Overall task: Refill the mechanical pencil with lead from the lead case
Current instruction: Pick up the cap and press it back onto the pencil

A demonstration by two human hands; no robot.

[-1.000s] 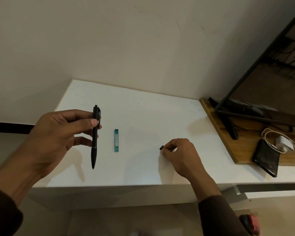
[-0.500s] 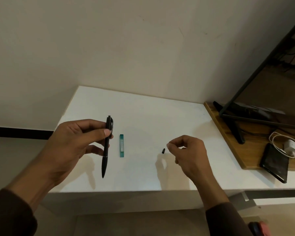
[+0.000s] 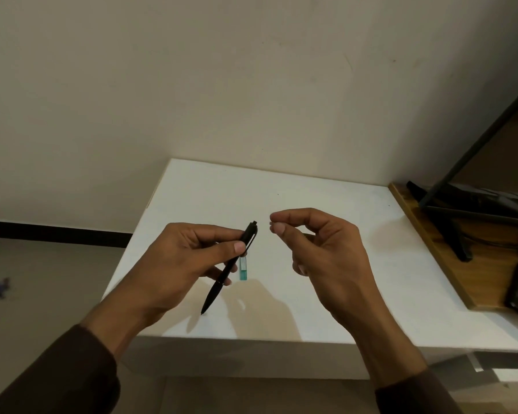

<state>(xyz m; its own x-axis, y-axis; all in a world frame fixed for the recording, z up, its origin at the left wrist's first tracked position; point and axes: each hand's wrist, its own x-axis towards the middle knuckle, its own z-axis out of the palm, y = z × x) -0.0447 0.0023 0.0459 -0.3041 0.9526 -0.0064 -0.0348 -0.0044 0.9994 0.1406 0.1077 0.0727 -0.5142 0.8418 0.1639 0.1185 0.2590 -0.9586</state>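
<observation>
The right hand (image 3: 320, 252) is now lifted off the surface (image 3: 326, 201), thumb and forefinger pinched together near the mechanical pencil's (image 3: 229, 268) top end. The pencil tilts more, partly covering the lead case (image 3: 243, 271).

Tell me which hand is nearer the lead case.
Left. The left hand, holding the pencil, sits right beside the lead case and partly covers it. The right hand is raised well to its right.

Left hand (image 3: 174, 264) grips pencil (image 3: 229, 270); right hand (image 3: 320, 252) pinched beside its top.
</observation>
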